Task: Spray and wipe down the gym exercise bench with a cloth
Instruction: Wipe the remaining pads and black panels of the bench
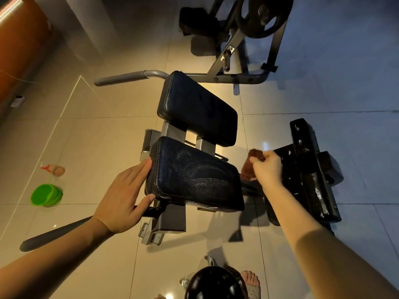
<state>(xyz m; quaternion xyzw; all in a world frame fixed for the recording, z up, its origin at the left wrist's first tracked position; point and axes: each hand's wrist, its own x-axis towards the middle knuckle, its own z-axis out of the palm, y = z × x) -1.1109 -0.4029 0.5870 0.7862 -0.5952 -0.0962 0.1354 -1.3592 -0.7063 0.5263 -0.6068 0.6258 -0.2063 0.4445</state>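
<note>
The exercise bench has two black padded cushions: a near seat pad [194, 175] with a damp sheen and a far back pad [196, 108]. My left hand [125, 195] rests with straight fingers against the left edge of the near pad. My right hand [267, 167] grips a brown cloth [250, 165] just off the pad's right edge, above a black frame part [311, 169]. A spray bottle [55, 169] lies on the floor at the left, away from both hands.
A green bucket [46, 195] stands on the tiled floor at the left. A grey handle bar [129, 77] juts out behind the back pad. Another machine with a weight plate [261, 16] stands at the back. My sandalled foot [251, 279] shows at the bottom.
</note>
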